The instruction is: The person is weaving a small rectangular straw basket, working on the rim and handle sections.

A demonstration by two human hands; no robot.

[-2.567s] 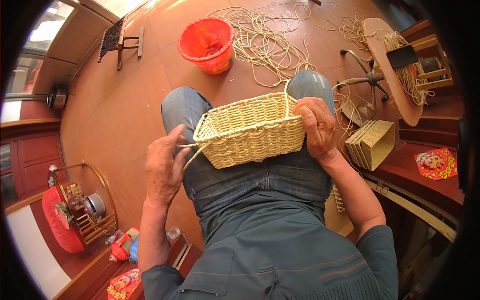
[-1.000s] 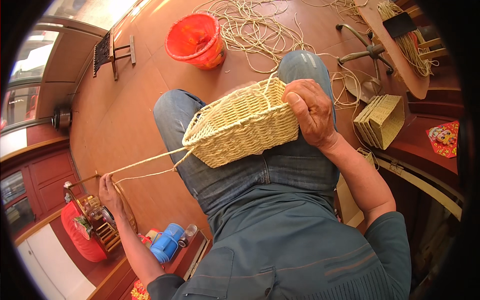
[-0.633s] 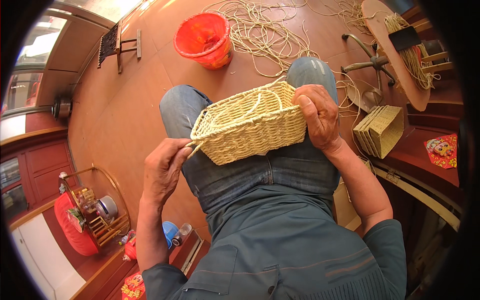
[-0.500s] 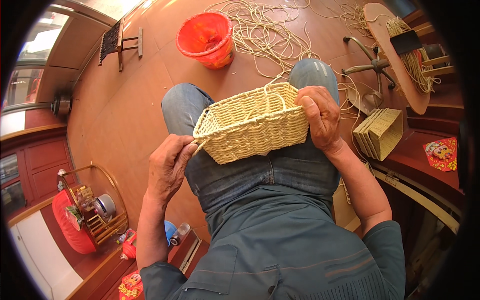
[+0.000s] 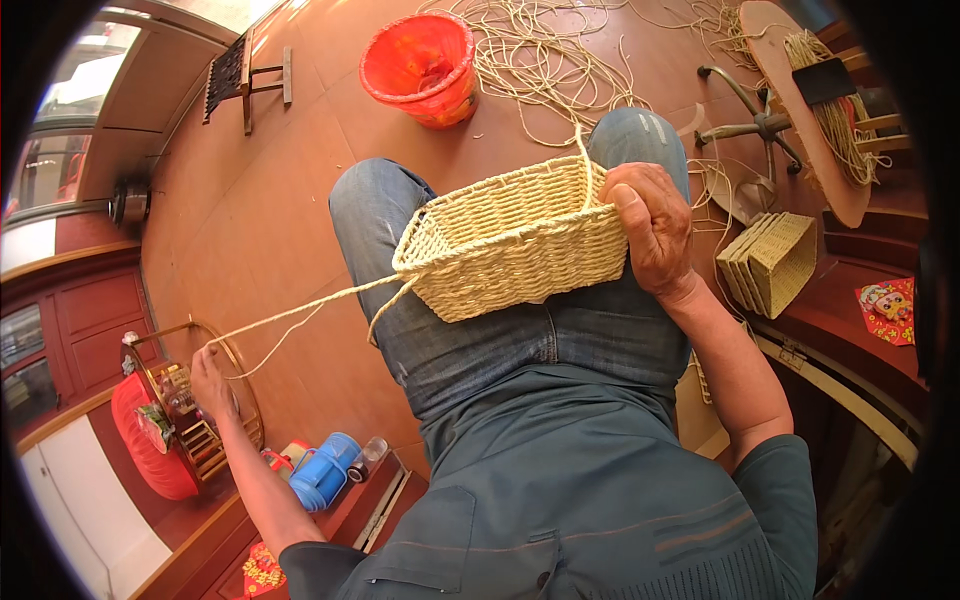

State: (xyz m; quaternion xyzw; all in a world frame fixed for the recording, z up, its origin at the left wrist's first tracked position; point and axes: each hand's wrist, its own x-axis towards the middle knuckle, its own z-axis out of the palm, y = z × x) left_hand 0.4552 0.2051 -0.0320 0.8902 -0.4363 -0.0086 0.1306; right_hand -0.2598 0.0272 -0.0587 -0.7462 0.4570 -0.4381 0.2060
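A pale yellow woven basket (image 5: pixel 530 262) rests across my thighs, its open top facing up and away from me. My right hand (image 5: pixel 652 225) grips its right end, thumb over the rim and fingers wrapped round the corner. Far out to the left, my left hand (image 5: pixel 212 385) is closed on a pale cord (image 5: pixel 310 305), which runs taut from the basket's left corner. A thinner stretch of cord sags below it, and a short loop (image 5: pixel 385 312) hangs by that corner. Another strand crosses the basket's inside and rises over its far rim.
A tangle of cord (image 5: pixel 560 60) lies on the floor beyond my knees, next to a red bucket (image 5: pixel 418 75). Stacked woven baskets (image 5: pixel 770 262) stand at right, near a swivel-chair base (image 5: pixel 745 130). At left are a gold-framed rack (image 5: pixel 215 425) and a blue jug (image 5: pixel 325 470).
My left hand has moved from the basket's left corner far out to the left, drawing a long length of cord. My right hand keeps its hold on the basket.
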